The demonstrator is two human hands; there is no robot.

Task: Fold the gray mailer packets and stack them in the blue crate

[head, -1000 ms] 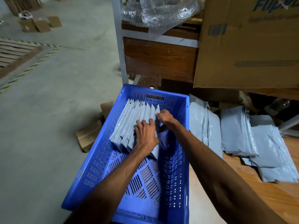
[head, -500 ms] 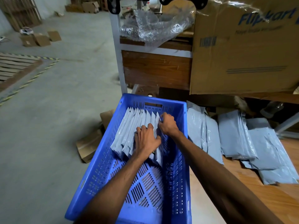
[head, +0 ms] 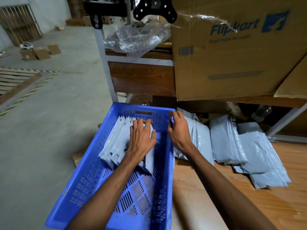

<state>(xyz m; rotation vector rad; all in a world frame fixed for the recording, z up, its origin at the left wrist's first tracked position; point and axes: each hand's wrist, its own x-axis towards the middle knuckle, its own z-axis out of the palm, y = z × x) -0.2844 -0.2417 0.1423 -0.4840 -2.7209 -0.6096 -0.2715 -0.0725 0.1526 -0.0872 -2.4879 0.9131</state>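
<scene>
A blue slotted crate (head: 86, 183) sits at the table's left edge. Inside its far half, a row of folded gray mailer packets (head: 114, 143) stands on edge, leaning left. My left hand (head: 142, 136) lies flat on the right end of that row, fingers spread and straight. My right hand (head: 179, 130) hovers over the crate's right rim near the far corner, fingers loosely curled and holding nothing. Unfolded gray mailers (head: 245, 150) lie in loose piles on the wooden table (head: 249, 205) to the right of the crate.
A large brown Flipkart carton (head: 232, 50) stands on a shelf behind the table. Bubble wrap (head: 137, 39) lies on a wooden cabinet (head: 141, 78) behind the crate. Concrete floor (head: 41, 122) stretches left, with flattened cardboard (head: 78, 156) beside the crate and small boxes (head: 39, 52) far off.
My right hand has let go of the last packet and lifted right, out to the crate's rim. My left hand slid further along the row. The camera tilted up.
</scene>
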